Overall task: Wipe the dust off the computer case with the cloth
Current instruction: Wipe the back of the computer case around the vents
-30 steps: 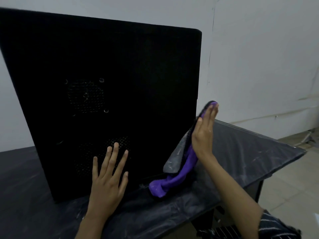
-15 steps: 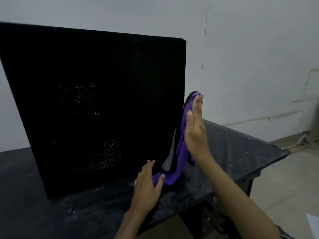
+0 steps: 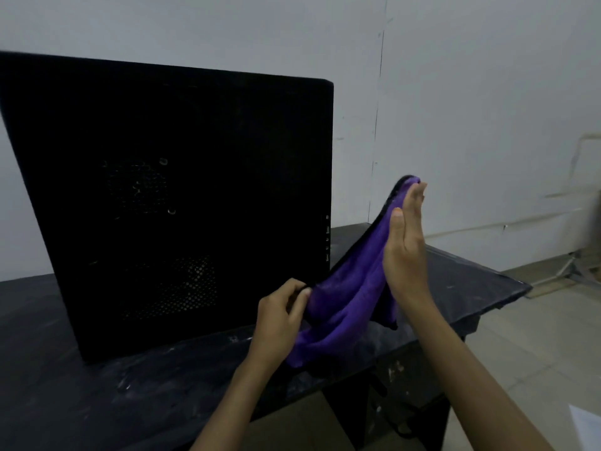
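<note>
A black computer case [image 3: 182, 190] stands upright on the dark table [image 3: 97, 395], its vented side panel facing me. A purple cloth [image 3: 351, 288] with a dark edge hangs just right of the case's front edge. My right hand [image 3: 405, 249] is held upright with straight fingers, and the cloth is draped over their far side. My left hand [image 3: 279, 317] pinches the cloth's lower left edge near the case's bottom right corner. The cloth's lower end sags onto the table.
The table's right corner [image 3: 507, 288] ends close to my right arm, with tiled floor [image 3: 536, 353] beyond. A pale wall [image 3: 455, 92] rises behind. A white sheet [image 3: 588, 424] lies on the floor at the lower right.
My left hand left the case's side panel, moved right and took hold of the cloth's lower edge. My right hand pulled the cloth away from the case's front.
</note>
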